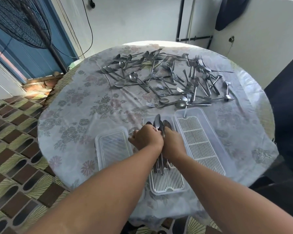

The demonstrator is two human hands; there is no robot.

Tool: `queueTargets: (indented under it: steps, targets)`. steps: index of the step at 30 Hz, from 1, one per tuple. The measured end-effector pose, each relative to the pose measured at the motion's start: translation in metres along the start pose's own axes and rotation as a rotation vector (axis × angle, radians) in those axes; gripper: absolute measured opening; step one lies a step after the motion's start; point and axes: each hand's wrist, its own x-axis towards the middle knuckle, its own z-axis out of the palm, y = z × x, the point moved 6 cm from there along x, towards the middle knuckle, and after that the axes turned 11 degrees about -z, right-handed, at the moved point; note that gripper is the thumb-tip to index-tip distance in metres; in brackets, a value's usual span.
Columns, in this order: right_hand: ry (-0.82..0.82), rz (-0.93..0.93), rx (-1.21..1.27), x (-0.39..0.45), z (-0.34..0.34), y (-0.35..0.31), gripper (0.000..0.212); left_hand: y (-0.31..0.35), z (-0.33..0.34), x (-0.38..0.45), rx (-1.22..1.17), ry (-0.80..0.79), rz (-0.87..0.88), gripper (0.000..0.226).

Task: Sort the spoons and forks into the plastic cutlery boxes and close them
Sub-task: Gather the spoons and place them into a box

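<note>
My left hand point(146, 138) and my right hand point(172, 144) are side by side over the middle plastic cutlery box point(166, 183). Together they grip a bundle of spoons point(159, 124) whose bowls stick out past my fingers and whose handles lie on the box's white slotted insert. To the right lies a second open box point(200, 137) with only its white insert inside. A clear lid point(112, 147) lies flat to the left. Farther back, several loose spoons point(125, 71) and forks point(193, 78) are scattered over the table.
The round table point(71, 115) wears a pale floral cloth and stands near a white wall. A standing fan point(24, 22) is at the back left beside a blue door. A dark chair point(287, 107) stands at the right edge. The floor is patterned tile.
</note>
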Motion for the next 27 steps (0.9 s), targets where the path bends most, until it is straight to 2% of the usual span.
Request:
queueTargets:
  steps: [3,6,9,12,16,18,22,24,27]
  targets:
    - [-0.104,-0.083,-0.091,-0.004,0.011,0.001,0.011,0.005,0.007,0.001,0.174,0.094,0.149,0.014]
    - [-0.100,-0.060,-0.088,-0.003,0.015,0.001,0.015,0.009,0.006,0.003,0.312,0.146,0.373,0.015]
    - [-0.143,-0.111,-0.196,-0.002,0.020,-0.001,0.018,0.014,0.003,-0.001,0.456,0.177,0.588,0.019]
    - [-0.207,-0.179,-0.277,0.000,0.031,0.001,0.032,0.012,0.001,0.001,0.558,0.175,0.604,0.043]
    - [-0.255,-0.233,-0.360,0.006,0.034,-0.004,0.041,0.009,0.003,0.007,0.617,0.117,0.665,0.023]
    - [-0.252,-0.210,-0.370,0.008,0.028,-0.006,0.045,0.007,0.005,0.010,0.681,0.092,0.622,0.027]
    - [-0.232,-0.172,-0.325,0.013,0.030,-0.006,0.069,0.012,0.004,0.012,0.693,0.124,0.597,0.031]
    - [-0.209,-0.164,-0.310,0.014,0.028,-0.007,0.067,0.011,0.001,0.016,0.641,0.146,0.583,0.030]
    - [-0.157,-0.203,-0.352,0.011,0.024,-0.010,0.053,0.008,-0.001,0.019,0.602,0.169,0.594,0.034]
